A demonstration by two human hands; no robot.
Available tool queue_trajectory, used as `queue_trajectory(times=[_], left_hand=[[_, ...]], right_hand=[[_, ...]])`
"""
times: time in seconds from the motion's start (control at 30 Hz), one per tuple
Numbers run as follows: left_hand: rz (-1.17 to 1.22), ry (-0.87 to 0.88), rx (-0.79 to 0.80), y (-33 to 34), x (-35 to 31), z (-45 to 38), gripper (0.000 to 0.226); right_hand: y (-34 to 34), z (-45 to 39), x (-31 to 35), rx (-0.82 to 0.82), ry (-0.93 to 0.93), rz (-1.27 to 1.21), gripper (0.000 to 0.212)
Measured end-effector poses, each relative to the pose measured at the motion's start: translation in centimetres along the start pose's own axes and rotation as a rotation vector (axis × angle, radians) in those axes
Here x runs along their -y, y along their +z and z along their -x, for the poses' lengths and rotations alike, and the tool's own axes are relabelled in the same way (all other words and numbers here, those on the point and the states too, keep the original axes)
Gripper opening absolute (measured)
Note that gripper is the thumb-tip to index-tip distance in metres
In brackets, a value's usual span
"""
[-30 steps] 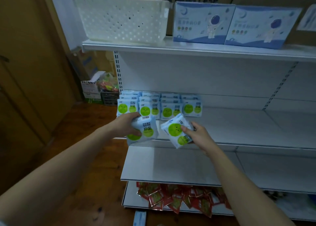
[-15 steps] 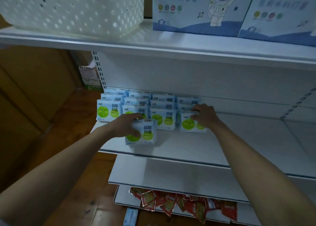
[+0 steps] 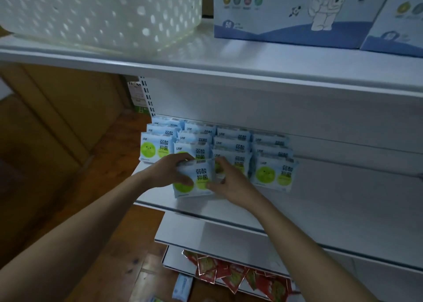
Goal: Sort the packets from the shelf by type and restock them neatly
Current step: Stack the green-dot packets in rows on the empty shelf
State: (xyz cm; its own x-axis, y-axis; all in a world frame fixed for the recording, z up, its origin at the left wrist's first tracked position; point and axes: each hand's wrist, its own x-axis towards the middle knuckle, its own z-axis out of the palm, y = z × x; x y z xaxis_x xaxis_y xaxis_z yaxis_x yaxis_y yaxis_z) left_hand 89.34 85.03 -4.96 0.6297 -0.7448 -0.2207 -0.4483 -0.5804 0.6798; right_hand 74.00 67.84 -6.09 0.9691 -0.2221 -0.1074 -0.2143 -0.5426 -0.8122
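Head view. Both hands on one white-and-green packet (image 3: 194,178) standing upright at the front of the middle shelf (image 3: 332,201), ahead of the second column of stacked packets. Left hand (image 3: 170,172) curled round the packet's left edge, thumb across the lower front by the green circle, fingers over the top corner. Right hand (image 3: 226,182) pinching the packet's right edge, thumb low on the front, fingers bent behind and above. Packet thus between the two grips, bottom edge on or just above the shelf board; cannot tell which.

Behind it, four columns of the same packets (image 3: 231,146) in rows running back toward the shelf wall. Leftmost column: three visible, front one (image 3: 154,149) fully showing. Second column: three behind the held one. Third column: three, front one partly hidden by the right hand. Fourth column: three, front one (image 3: 273,174) standing slightly forward and to the right, apart from the right hand.

On the top shelf: one white perforated basket (image 3: 100,11) at left, two blue-and-white boxes (image 3: 297,11) with an astronaut drawing at right, the second cut off by the edge. On the lowest shelf: a loose heap of red packets (image 3: 231,274), too jumbled to count. On the wooden floor (image 3: 91,187) below: one pale blue packet (image 3: 183,285).
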Motion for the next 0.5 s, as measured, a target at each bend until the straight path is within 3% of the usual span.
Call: queue_trajectory(times=[0.1, 0.23, 0.37, 0.5], left_hand=[[0.097, -0.027, -0.123, -0.5, 0.8, 1.1, 0.063], [0.336, -0.170, -0.418, -1.2, 3.7, 3.4, 0.068], [0.351, -0.236, -0.476, -1.9, 6.8, 4.6, 0.059], [0.300, -0.230, -0.468, -3.5, 8.8, 4.3, 0.064]], right_hand=[[2.8, -1.4, 0.5, -0.052, 0.026, -0.078, 0.062], [6.0, -3.5, 2.4, -0.120, 0.074, -0.239, 0.055], [9.4, -5.5, 4.4, -0.156, 0.068, -0.254, 0.043], [12.8, -7.2, 5.4, -0.211, 0.085, -0.257, 0.033]])
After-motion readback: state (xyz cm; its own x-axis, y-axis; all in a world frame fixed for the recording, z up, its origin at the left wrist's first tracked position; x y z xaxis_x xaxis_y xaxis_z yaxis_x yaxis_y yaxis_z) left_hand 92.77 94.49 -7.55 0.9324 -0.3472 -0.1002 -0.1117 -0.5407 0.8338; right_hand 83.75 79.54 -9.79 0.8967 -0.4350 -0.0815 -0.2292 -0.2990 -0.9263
